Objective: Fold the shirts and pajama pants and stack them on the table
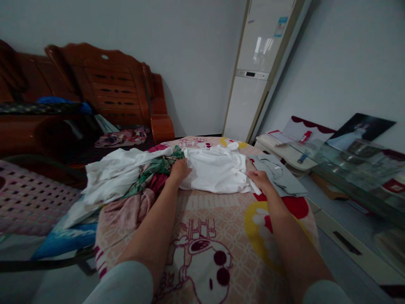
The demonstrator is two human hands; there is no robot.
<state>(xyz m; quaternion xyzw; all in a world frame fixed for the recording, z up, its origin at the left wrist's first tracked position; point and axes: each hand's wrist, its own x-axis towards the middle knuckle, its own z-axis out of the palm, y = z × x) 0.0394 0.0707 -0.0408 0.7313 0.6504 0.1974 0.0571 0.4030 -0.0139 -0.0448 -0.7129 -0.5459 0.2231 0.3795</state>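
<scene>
A white garment (215, 171), probably a shirt, lies spread out on the patterned table cover (215, 219), with a knotted or bunched bit at its far right edge. My left hand (181, 169) is closed at the garment's left edge, beside the clothes pile. On the opposite side, my right hand (259, 179) pinches a narrow white strip at the right edge. The fingertips of both hands are partly hidden. A folded grey garment (276, 175) rests just to the right of my right hand.
Heaped at the left are white clothes (110, 173), a green patterned cloth (155, 171) and a pink garment (131, 209). A woven pink chair back (34, 198) stands at far left, a wooden bench (107, 84) behind. To the right is a glass-topped cabinet (348, 169).
</scene>
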